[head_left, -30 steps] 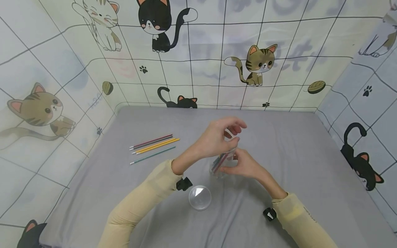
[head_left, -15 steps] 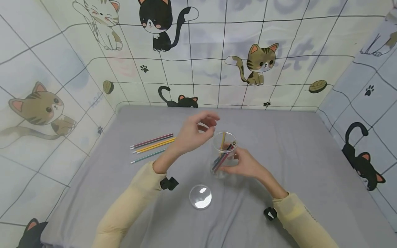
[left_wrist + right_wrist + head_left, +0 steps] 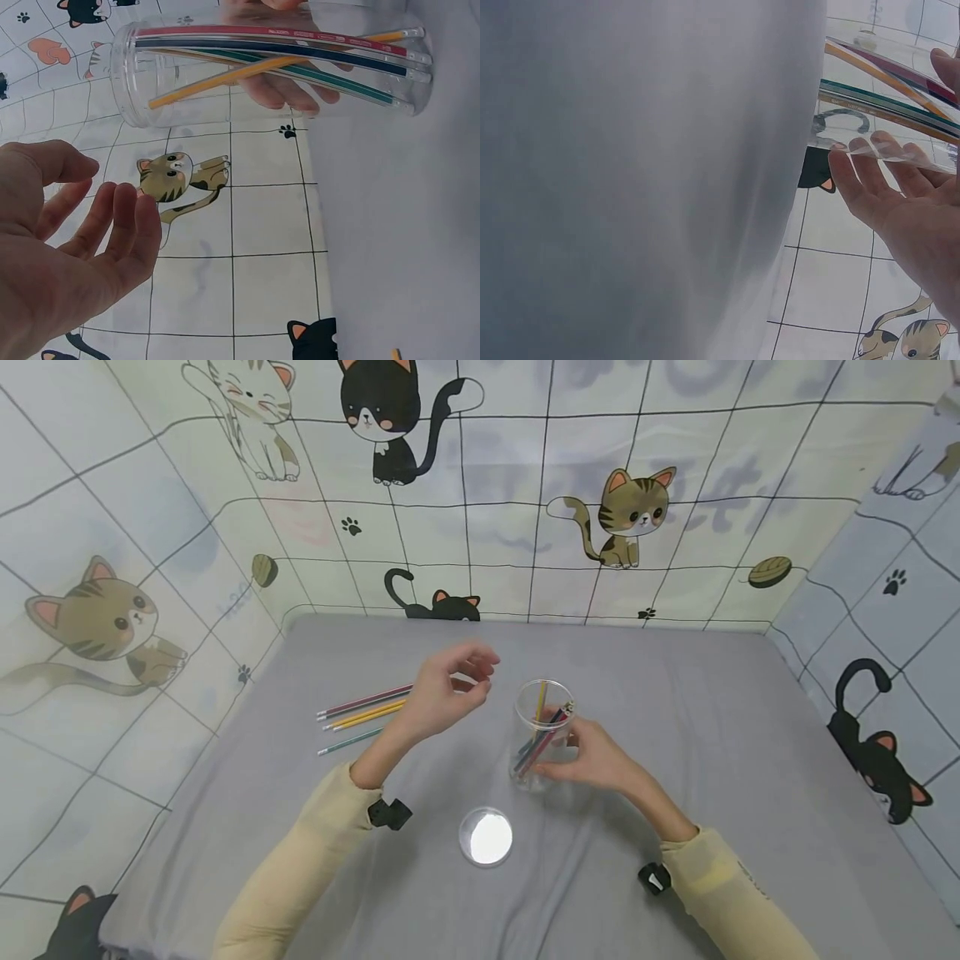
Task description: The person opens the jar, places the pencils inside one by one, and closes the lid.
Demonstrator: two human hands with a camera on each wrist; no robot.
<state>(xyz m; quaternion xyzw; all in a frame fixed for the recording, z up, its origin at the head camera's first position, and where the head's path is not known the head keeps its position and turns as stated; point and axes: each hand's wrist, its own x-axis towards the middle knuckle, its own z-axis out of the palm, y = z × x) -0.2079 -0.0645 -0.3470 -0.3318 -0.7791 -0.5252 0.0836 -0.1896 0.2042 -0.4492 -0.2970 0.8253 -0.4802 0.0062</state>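
Observation:
A clear jar (image 3: 529,739) stands upright on the grey cloth, its mouth uncovered. Inside lean several pencils; the left wrist view shows a red pencil (image 3: 270,32), a dark blue pencil (image 3: 277,54), a yellow pencil (image 3: 225,77) and green ones. My right hand (image 3: 596,756) grips the jar from the right, low on its side, with fingers (image 3: 862,176) along the wall in the right wrist view. To the left of the jar, my left hand (image 3: 450,689) hovers with loosely bent fingers and nothing in them. Its forearm partly hides several pencils (image 3: 367,716) lying on the cloth.
A round clear lid (image 3: 486,837) lies on the cloth in front of the jar, between the forearms. The grey cloth (image 3: 697,710) covers the table. Cat-printed sheets (image 3: 510,485) wall it in at the back and sides.
My left hand has moved left from over the jar's mouth towards the loose pencils. The right hand keeps its grip, and jar and lid stay in place.

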